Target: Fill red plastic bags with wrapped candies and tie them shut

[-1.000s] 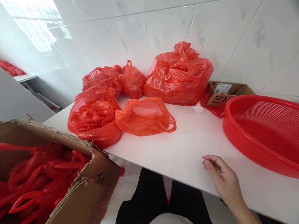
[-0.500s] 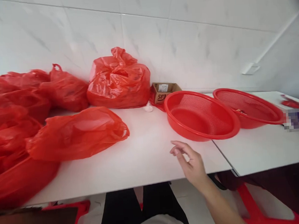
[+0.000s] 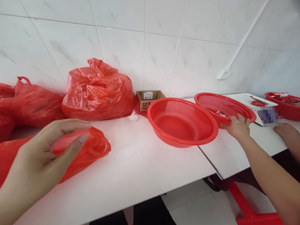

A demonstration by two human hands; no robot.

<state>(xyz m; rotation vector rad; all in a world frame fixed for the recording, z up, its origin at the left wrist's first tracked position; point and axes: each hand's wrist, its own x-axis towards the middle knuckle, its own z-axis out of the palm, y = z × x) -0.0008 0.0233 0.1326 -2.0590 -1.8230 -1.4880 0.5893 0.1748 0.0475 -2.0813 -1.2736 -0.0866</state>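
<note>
My left hand hovers with spread, curved fingers over a flat red plastic bag lying on the white table; whether it touches the bag I cannot tell. My right hand is stretched out to the right, its fingers curled over the near rim of the second red mesh basket. A nearer red mesh basket stands between my hands and overlaps the second one.
Full red bags line the tiled wall, with a small cardboard box beside them. Another person's hand rests on the adjoining table near a third red basket. A red stool stands underneath.
My view has swung right. My right hand has moved from the table edge out to the second basket's rim. My left hand has come into view over the flat bag.
</note>
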